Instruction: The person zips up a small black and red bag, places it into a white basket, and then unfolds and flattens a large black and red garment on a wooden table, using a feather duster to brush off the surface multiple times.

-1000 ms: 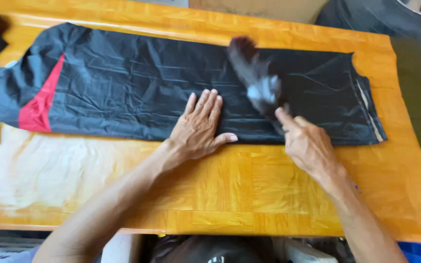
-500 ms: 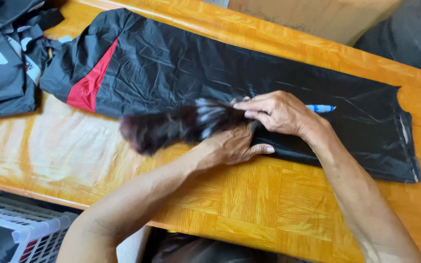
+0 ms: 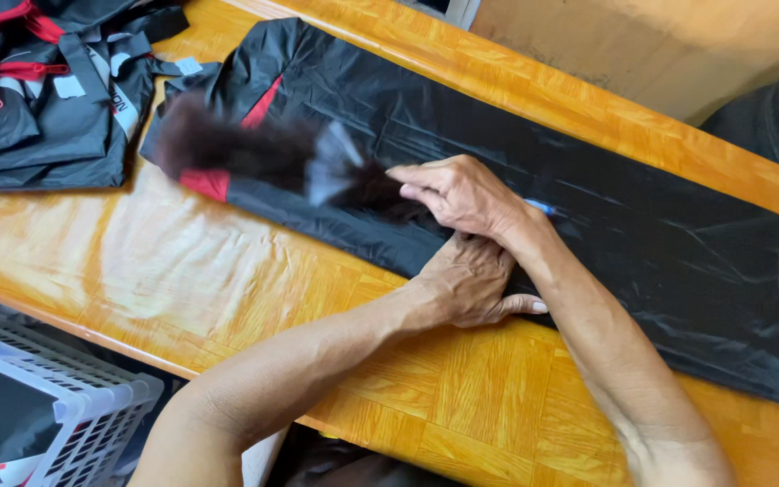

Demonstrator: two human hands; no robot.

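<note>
Two hands meet over a long black garment (image 3: pixel 516 171), seemingly trousers of thin shiny fabric with a red stripe near one end, spread flat along the orange wooden bench (image 3: pixel 164 261). The left hand (image 3: pixel 466 284) lies palm down on the near edge of the cloth about midway along, fingers spread and thumb out over the wood, holding nothing; its flat press seems meant to pin the slippery material where it lies. The right hand (image 3: pixel 457 194) crosses above it, its grip pinched narrow on a dark fold of the same fabric (image 3: pixel 254 153) that streams toward the striped end as a blur, so the exact shape of what it holds cannot be made out. The crossing of the wrists looks to follow from this split of work, one hand anchoring while the other carries cloth across. A small blue mark shows just past the right wrist, too small to identify. At the far left corner of the bench sits a heap of black and red garments (image 3: pixel 42 90) with zips and straps, apart from the spread piece. Below the near edge stands a white slatted basket (image 3: pixel 74 410), and a brown cardboard surface (image 3: pixel 624 45) rises beyond the far edge.
</note>
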